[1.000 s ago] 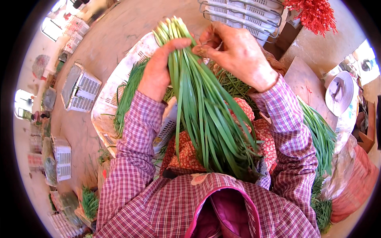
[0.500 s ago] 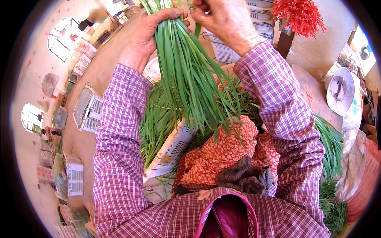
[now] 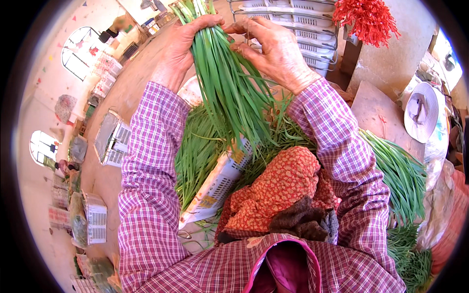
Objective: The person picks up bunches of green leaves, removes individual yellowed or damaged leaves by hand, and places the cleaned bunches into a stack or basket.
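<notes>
A bunch of long green chives [image 3: 229, 93] hangs in front of me, held up by its pale stem ends. My left hand [image 3: 183, 46] grips the bunch near the top from the left side. Against the same stems from the right presses my right hand [image 3: 273, 49], its fingers curled and pinching at them. The leaf tips trail down toward a white slotted crate [image 3: 215, 188] lying tilted below. More loose chives [image 3: 195, 156] lie spread under and beside that crate.
Another heap of chives [image 3: 400, 176] lies at the right. A red patterned cloth [image 3: 278, 190] covers my lap. Stacked white crates [image 3: 303, 24] and red chillies [image 3: 369, 19] stand ahead; a white hat [image 3: 422, 112] rests on a board. More crates [image 3: 112, 139] sit on the floor at left.
Both hands have lifted the bunch up and away from me, and my view has tipped forward. The right hand keeps working at the stem ends.
</notes>
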Motion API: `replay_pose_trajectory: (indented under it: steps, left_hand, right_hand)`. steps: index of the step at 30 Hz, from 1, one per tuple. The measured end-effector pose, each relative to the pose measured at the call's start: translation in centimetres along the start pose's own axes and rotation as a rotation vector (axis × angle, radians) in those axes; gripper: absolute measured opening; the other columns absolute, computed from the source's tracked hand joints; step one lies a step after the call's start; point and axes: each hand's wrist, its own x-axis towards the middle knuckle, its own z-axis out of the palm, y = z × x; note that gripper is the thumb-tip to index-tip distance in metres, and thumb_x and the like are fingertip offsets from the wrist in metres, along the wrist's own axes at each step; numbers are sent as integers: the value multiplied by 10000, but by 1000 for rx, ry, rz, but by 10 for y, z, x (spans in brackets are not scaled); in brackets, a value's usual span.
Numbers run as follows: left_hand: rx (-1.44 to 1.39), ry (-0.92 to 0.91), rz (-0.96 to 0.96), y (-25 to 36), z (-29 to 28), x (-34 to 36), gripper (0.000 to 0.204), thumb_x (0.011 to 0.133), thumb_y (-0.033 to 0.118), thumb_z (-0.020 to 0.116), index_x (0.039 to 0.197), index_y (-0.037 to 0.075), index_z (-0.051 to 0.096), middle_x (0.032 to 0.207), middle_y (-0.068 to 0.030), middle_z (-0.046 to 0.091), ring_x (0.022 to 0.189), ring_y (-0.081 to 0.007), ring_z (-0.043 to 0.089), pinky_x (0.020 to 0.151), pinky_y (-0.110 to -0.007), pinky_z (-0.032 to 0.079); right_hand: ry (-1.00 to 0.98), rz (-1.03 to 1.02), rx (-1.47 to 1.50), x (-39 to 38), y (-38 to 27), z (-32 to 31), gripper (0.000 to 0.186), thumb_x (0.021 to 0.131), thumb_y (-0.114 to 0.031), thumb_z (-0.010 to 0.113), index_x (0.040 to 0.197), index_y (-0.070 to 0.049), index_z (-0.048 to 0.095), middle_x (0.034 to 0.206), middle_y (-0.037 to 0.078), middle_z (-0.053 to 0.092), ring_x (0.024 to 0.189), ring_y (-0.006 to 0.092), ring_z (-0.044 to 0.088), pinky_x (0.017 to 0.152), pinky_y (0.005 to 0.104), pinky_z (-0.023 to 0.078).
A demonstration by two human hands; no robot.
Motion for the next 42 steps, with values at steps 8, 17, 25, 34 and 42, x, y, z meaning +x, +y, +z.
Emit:
replay_pose_trajectory:
  steps: [8, 17, 25, 34, 42]
  left_hand:
    - [-74, -53, -7, 2, -12, 10, 247, 844, 123, 714, 1039, -18, 660, 943, -100, 696, 858, -201, 696, 730, -338, 610]
    - [-52, -83, 6, 22, -35, 9, 222, 854, 147, 700, 996, -9, 631, 943, -109, 668, 955, -254, 677, 824, -373, 596]
    - [-101, 4, 231, 40, -92, 17, 259, 871, 122, 653, 1078, -19, 585, 957, -135, 657, 945, -284, 667, 872, -424, 564]
    - [150, 361, 189, 6, -138, 25, 279, 839, 141, 692, 1050, -31, 631, 928, -154, 672, 903, -289, 675, 783, -386, 571]
    - [1104, 229, 748, -23, 26, 13, 366, 708, 125, 759, 1059, 86, 664, 956, -116, 688, 906, -283, 669, 764, -395, 547]
  right_hand:
    - [65, -70, -100, 5, -4, 8, 160, 832, -215, 671, 958, -127, 627, 854, 59, 629, 782, 298, 653, 669, 422, 528]
    - [-764, 396, -594, -50, 52, -15, 263, 872, -361, 639, 898, -109, 711, 843, 110, 685, 855, 297, 669, 722, 436, 525]
    - [-484, 575, 190, -93, 64, -22, 425, 856, -239, 706, 1242, -131, 563, 1079, 172, 657, 879, 289, 655, 806, 367, 524]
    - [-423, 630, -199, -134, 52, -30, 261, 868, -221, 621, 1108, -124, 646, 967, 93, 708, 865, 292, 679, 758, 435, 529]
    - [-212, 529, 204, -100, 12, -3, 727, 812, -294, 762, 1374, 17, 421, 1225, 214, 586, 1125, 301, 595, 947, 395, 476]
